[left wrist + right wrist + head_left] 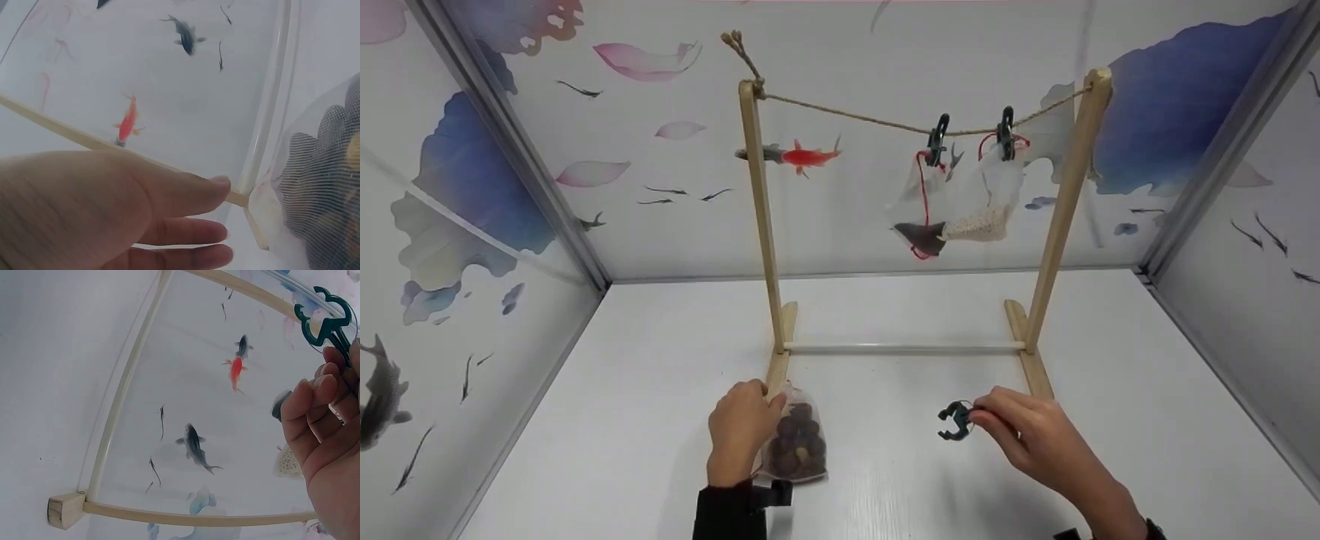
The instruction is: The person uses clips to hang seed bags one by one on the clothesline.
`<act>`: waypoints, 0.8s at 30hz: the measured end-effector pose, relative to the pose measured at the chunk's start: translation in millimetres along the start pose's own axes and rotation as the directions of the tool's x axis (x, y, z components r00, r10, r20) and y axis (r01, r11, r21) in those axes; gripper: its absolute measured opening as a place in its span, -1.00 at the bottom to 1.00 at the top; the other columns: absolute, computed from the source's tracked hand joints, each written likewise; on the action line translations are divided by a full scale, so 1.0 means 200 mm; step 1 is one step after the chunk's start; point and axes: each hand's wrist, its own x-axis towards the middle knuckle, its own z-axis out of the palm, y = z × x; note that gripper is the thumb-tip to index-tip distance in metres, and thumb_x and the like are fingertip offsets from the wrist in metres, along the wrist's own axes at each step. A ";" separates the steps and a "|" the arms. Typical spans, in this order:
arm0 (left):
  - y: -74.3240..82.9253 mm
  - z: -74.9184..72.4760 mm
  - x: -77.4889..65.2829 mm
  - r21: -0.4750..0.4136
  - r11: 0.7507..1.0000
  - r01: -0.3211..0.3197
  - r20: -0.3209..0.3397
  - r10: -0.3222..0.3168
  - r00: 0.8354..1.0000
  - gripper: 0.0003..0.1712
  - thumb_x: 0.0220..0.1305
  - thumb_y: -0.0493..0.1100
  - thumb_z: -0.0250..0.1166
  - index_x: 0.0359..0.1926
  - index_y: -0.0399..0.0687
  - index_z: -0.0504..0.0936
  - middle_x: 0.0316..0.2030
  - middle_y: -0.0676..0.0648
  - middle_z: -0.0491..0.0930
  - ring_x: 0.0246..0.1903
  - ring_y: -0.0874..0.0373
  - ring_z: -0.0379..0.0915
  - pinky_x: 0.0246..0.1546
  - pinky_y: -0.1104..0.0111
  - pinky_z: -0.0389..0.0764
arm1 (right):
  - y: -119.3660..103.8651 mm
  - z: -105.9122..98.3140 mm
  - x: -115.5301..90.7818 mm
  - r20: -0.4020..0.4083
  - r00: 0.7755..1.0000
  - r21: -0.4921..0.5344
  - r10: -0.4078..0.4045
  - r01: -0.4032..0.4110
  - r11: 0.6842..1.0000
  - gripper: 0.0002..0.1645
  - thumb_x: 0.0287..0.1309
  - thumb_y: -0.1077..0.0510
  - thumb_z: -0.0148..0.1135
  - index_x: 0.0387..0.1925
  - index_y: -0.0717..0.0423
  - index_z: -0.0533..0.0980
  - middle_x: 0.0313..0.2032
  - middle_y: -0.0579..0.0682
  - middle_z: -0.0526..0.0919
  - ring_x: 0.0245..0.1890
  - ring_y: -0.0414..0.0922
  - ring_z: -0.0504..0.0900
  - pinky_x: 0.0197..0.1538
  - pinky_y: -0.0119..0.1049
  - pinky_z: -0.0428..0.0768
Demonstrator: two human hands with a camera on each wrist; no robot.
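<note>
A mesh bag (795, 442) of dark brown round pieces hangs by its gathered top from my left hand (744, 424). In the left wrist view, the thumb tip (219, 183) is right at the bag's neck, and the bag fills the right edge. My right hand (1027, 427) pinches the handles of a dark green clip (956, 420), its toothless curved jaws spread apart and pointing left. The same clip (329, 320) shows at the upper right of the right wrist view, above the curled fingers.
A wooden frame (761, 217) carries a twine line (847, 115) between its posts. At the line's right, dark clips (937, 141) hold a bag with dark contents (922, 236) and a bag with pale grains (979, 225). A white rod (900, 348) joins the feet; printed walls surround the white table.
</note>
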 end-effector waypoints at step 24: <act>-0.05 0.03 0.00 -0.028 0.998 0.051 0.200 -0.044 0.979 -0.76 0.33 -0.12 0.35 -0.38 -0.21 0.70 -0.56 -0.01 0.55 -0.55 0.10 0.46 -0.54 0.25 0.44 | 0.02 0.00 -0.02 0.039 0.999 -0.008 0.022 -0.021 1.000 -0.90 0.32 0.24 0.33 -0.25 -0.04 0.59 -0.37 -0.35 0.56 -0.54 -0.45 0.34 -0.50 -0.65 0.35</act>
